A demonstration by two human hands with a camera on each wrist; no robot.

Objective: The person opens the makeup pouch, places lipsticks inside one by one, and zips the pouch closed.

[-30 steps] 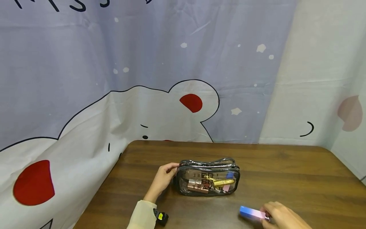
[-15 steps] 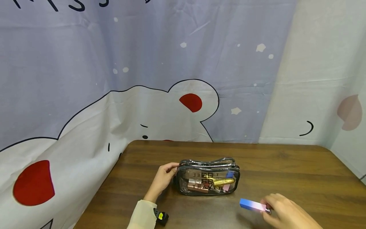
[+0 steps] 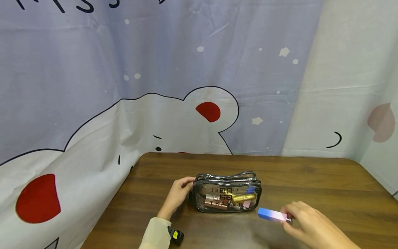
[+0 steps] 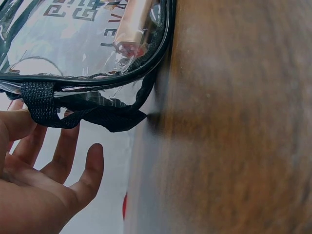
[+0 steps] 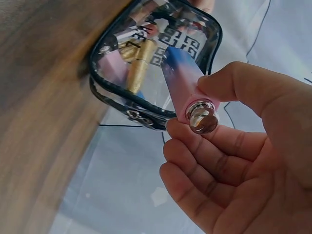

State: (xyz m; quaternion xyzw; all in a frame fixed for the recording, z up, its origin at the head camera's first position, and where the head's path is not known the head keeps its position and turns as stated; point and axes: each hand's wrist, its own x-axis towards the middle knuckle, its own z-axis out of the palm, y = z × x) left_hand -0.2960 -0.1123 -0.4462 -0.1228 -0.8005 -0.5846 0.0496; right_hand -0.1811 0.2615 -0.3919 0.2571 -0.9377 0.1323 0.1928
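A clear toiletry pouch (image 3: 202, 188) with black trim and printed letters stands upright on the wooden table. Through its side show a rose-gold tube (image 3: 216, 204), a gold tube (image 3: 244, 197) and a pink-and-blue item. My left hand (image 3: 178, 192) pinches the pouch's upper left corner; in the left wrist view the thumb is near the black strap (image 4: 41, 105), with the other fingers spread behind. Between thumb and fingers my right hand (image 3: 308, 221) holds a square blue-to-pink cosmetic tube (image 5: 183, 83) with a shiny silver knob. The tube's blue end points toward the pouch's lower right corner.
Brown wooden tabletop (image 3: 311, 180) surrounds the pouch. A pale curtain (image 3: 258, 86) with cartoon prints hangs right behind the table's far edge and along the left side. A black band with a small device (image 3: 176, 237) is on the left wrist.
My right hand has risen and moved farther from the table's near side, carrying the tube closer to the pouch. The left hand and the pouch stay in place.
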